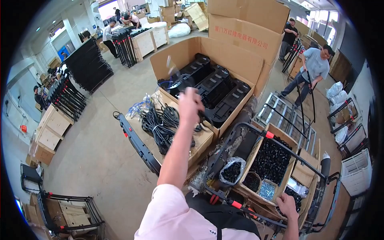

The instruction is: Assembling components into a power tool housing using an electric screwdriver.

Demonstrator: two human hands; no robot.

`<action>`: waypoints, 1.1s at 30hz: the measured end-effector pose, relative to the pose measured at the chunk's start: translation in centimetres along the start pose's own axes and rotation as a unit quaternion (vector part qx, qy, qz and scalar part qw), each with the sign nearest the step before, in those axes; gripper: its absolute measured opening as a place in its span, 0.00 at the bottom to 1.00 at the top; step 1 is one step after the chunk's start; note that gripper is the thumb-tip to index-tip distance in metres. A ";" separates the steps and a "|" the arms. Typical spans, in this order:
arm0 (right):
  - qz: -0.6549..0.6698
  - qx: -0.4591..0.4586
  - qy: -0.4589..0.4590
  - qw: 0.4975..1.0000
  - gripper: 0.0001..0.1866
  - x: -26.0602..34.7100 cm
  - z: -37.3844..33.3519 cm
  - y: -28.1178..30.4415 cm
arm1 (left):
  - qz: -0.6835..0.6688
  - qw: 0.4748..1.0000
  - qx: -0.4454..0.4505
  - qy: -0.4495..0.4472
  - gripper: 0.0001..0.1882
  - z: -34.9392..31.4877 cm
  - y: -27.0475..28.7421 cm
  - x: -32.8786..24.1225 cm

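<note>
My left hand [191, 105] reaches forward over the near edge of an open cardboard box [208, 43]. Its fingers are bent and smeared by motion. Just beyond them is a blurred dark piece with blue wire [173, 85]; whether I hold it cannot be made out. Long black plastic housings [218, 86] lie side by side in the box. Below that hand, bundled black cables [156, 125] rest on a wooden crate top. My right hand [287, 205] is closed at the near edge of a wooden parts tray, beside silver bolts [267, 190]; what its fingers grip is hidden.
A black tubular frame [308, 163] surrounds the tray of small black parts [272, 158]. A long black bar [138, 144] leans against the crate. To the right a person in a grey shirt [318, 64] holds black tubing near a metal rack [286, 116]. Frames stand at far left.
</note>
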State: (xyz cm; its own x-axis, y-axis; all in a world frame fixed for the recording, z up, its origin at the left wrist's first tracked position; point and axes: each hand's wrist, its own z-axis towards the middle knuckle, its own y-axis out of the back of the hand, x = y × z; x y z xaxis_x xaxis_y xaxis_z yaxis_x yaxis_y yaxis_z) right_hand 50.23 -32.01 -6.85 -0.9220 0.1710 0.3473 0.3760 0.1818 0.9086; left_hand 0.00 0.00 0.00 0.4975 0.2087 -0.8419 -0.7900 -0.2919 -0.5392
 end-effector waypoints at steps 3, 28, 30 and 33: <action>0.087 -0.038 0.028 0.995 0.13 3.7 0.9 0.2 | 0.100 0.972 0.206 0.051 0.14 -10.9 -6.2 -3.7; 0.842 -0.291 -0.123 0.437 0.15 0.3 9.0 9.9 | 0.002 0.586 0.571 0.574 0.19 -33.3 -9.2 12.1; 0.810 -0.368 -0.147 0.432 0.14 -2.8 7.3 10.8 | 0.029 0.578 0.578 0.575 0.19 -34.9 -9.0 11.6; 0.787 -0.435 -0.154 0.410 0.14 -6.6 4.2 12.7 | 0.103 0.566 0.635 0.516 0.19 -37.0 -9.3 9.5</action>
State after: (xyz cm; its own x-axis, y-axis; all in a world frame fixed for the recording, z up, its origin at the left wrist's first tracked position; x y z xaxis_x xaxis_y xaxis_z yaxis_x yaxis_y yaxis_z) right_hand 61.43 -26.80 1.42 0.5050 -0.4478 0.7379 0.1850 -0.7789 -0.5992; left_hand 25.34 -29.80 -3.74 -0.2244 -0.5556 -0.8006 -0.1642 0.8313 -0.5309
